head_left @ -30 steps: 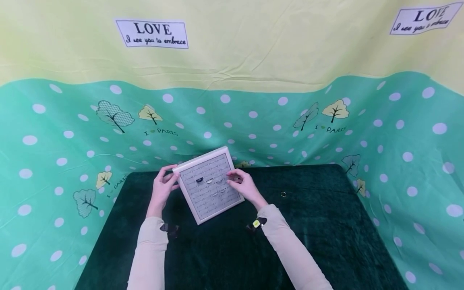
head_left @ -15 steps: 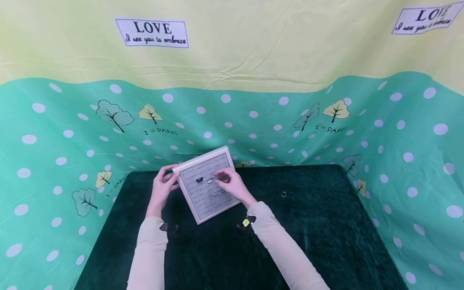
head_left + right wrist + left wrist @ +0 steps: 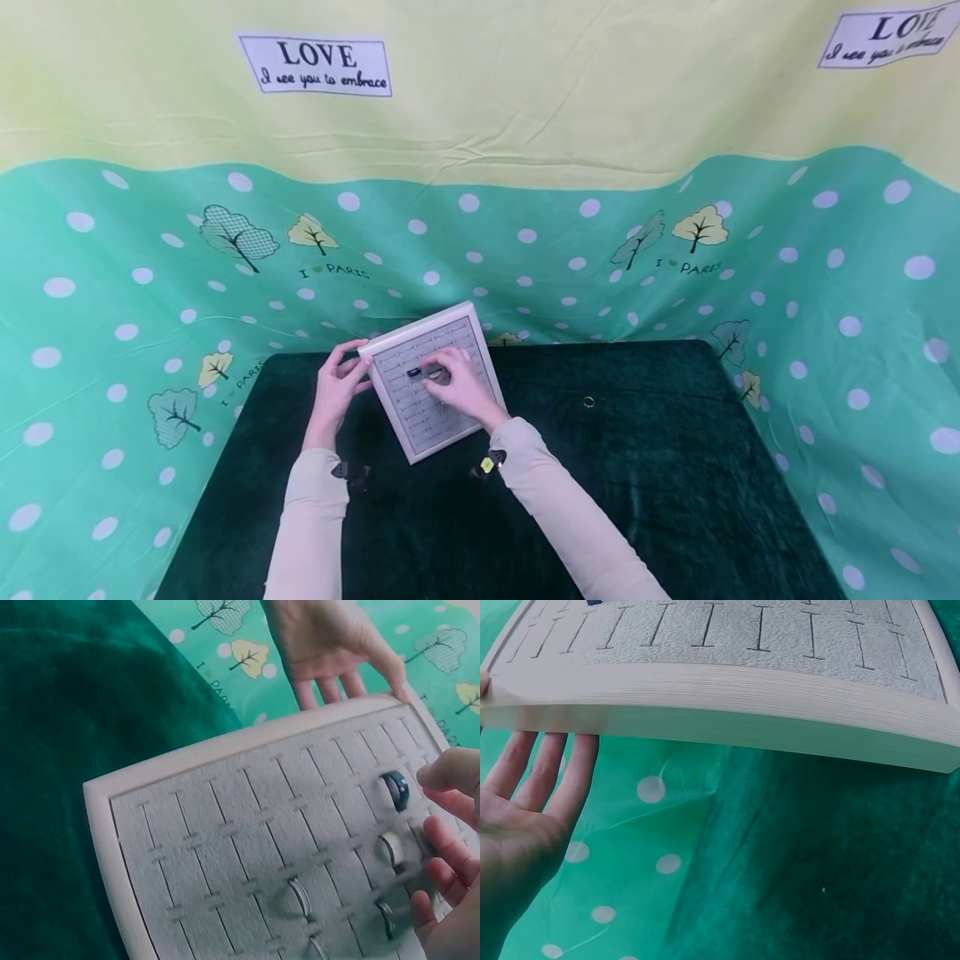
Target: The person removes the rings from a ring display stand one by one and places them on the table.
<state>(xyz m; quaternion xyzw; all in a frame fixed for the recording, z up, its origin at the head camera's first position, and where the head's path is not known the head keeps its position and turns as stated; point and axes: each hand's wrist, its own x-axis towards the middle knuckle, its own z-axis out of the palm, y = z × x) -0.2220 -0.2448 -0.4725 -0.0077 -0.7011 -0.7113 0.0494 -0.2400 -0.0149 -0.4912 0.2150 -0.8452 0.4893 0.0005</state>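
Observation:
A ring display tray [image 3: 420, 325] with a pale rim and slotted grey padding is held at an angle over the table. My left hand [image 3: 333, 392] grips its upper left corner, thumb on the rim and fingers against the underside. Over the padding is my right hand [image 3: 467, 390], its fingers bent and parted, with nothing visible between them. A dark ring [image 3: 396, 790] sits in a slot close to the right thumb and index finger. Several silver-coloured rings, including a wide silver ring [image 3: 389, 850], stand in slots beside the right fingers. In the head view this hand covers some of them.
A thin gold-coloured ring [image 3: 588, 402] lies alone on the dark green velvet cloth [image 3: 675, 483], right of the tray. Behind the table hangs a green and yellow printed curtain [image 3: 480, 242]. A small wrist camera [image 3: 487, 463] sits below the right hand.
My right hand has moved left across the tray, from its right side to near the dark ring. The left hand and the tray have stayed in place.

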